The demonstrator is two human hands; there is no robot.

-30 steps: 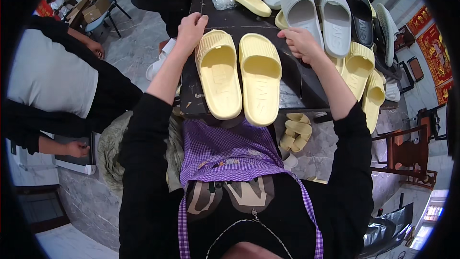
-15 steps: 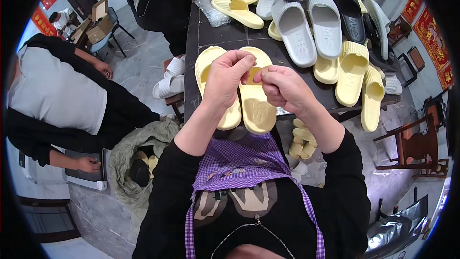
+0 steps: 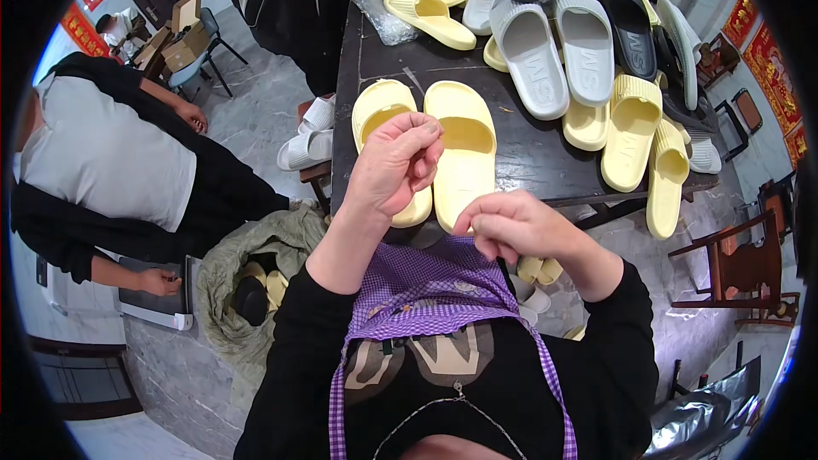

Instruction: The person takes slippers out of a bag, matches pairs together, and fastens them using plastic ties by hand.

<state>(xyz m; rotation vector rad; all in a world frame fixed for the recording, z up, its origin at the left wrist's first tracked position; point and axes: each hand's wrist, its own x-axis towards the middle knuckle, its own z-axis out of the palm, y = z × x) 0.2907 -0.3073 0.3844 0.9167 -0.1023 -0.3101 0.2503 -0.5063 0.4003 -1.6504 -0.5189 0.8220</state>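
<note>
Two pale yellow slide sandals, the left one (image 3: 381,100) and the right one (image 3: 461,106), lie side by side on the dark table with their toes pointing away from me. My left hand (image 3: 399,162) is raised over the gap between them, its fingers curled and thumb pressed to the forefinger. Closer to my body, my right hand (image 3: 518,223) hovers by the heel of the right sandal with thumb and fingers pinched. Whatever either hand holds, if anything, is too small or hidden to make out.
Grey, black and yellow slides, one grey slide (image 3: 532,60) among them, are heaped on the table's right (image 3: 400,64). Crumpled clear plastic (image 3: 382,13) lies at the far left. People stand to the left and beyond. A sack (image 3: 226,307) with slides sits on the floor.
My right hand has moved down toward me, away from my left hand, baring more of the right sandal. The left hand has shifted slightly nearer me and stays closed.
</note>
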